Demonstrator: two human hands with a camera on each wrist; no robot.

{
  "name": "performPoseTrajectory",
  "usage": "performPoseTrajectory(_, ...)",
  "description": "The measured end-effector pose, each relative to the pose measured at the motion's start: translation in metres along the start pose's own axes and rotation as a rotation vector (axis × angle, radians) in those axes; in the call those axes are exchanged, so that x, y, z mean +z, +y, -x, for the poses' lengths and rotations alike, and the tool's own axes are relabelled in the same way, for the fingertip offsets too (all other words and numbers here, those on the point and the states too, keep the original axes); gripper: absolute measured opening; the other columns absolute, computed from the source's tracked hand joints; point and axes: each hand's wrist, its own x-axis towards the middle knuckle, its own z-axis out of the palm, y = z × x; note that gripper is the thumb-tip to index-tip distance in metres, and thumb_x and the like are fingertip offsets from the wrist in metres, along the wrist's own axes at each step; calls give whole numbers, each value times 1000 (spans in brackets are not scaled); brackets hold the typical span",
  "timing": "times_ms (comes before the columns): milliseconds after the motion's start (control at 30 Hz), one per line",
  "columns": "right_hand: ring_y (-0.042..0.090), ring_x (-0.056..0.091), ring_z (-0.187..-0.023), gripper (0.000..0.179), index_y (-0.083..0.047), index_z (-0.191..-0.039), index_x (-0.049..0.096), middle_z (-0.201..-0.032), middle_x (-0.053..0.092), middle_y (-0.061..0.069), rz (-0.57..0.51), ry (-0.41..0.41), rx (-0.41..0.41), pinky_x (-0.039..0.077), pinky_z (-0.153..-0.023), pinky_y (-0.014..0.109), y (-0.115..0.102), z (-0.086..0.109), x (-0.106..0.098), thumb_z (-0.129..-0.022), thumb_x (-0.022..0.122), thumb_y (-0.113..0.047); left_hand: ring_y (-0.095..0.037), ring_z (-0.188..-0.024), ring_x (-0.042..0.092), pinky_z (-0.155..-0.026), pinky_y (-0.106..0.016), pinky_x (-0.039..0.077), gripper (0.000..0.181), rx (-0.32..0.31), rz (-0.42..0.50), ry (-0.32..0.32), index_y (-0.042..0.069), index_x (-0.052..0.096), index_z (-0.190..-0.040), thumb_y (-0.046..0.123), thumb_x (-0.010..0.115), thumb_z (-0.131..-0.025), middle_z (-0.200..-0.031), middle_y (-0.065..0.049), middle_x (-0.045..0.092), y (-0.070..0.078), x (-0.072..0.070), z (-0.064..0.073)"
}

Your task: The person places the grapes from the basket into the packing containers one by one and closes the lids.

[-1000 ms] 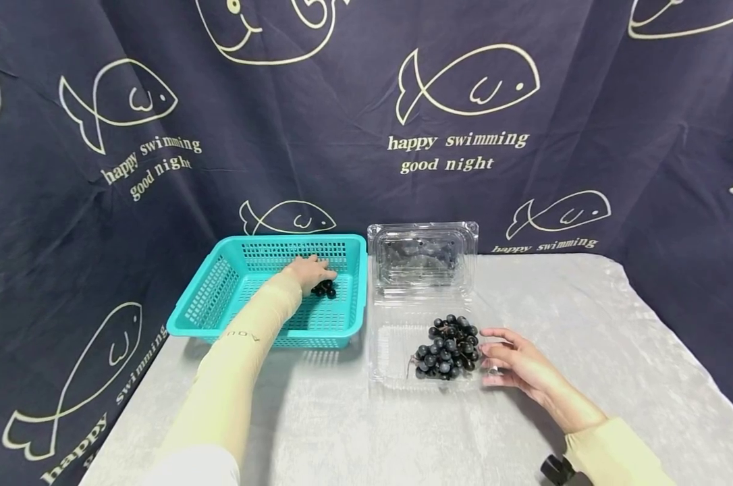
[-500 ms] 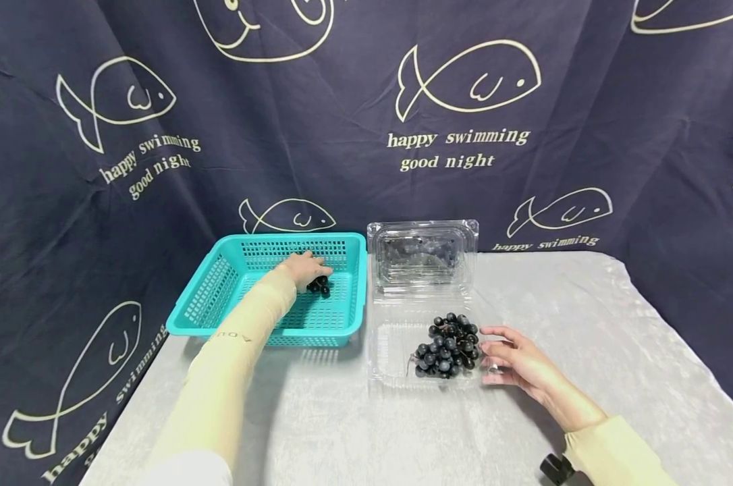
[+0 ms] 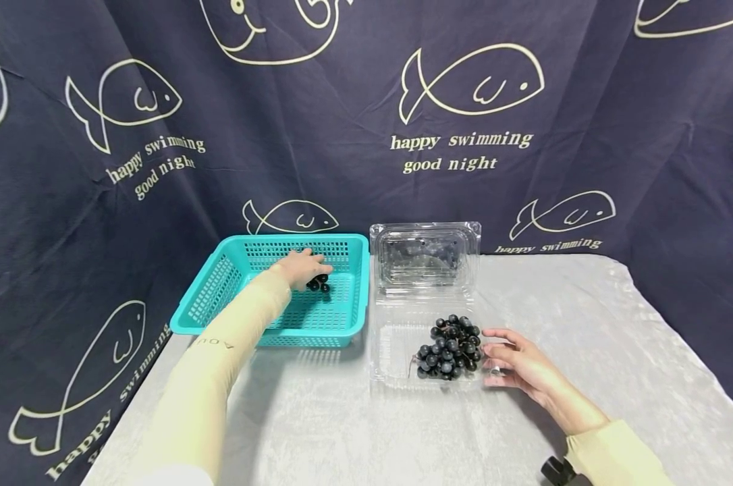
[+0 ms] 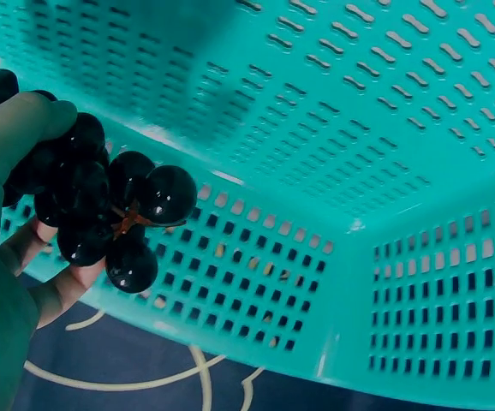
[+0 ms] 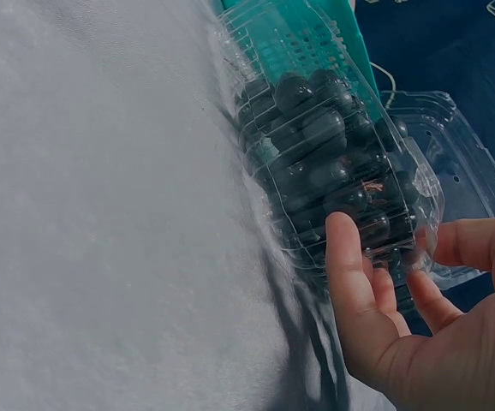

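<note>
Left of centre in the head view, the left hand pinched a small grape bunch between thumb and fingers, inside the turquoise basket; lower right, the right hand had its fingers spread at the edge of the clear container, contact hard to tell; a larger grape bunch lay in it, right of centre.
</note>
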Motion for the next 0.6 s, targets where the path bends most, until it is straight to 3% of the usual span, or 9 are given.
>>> performPoseTrajectory(600,20,60,-89,50,2,-136,32,-100,59,2,15,6,2,53,-82,51,0,1,1,-93,54,-8,-38,-122,43,-92,-56,45,63,20,-65,98,28,46,-134,8,73,-80,-139,-11,44,3,-18,16)
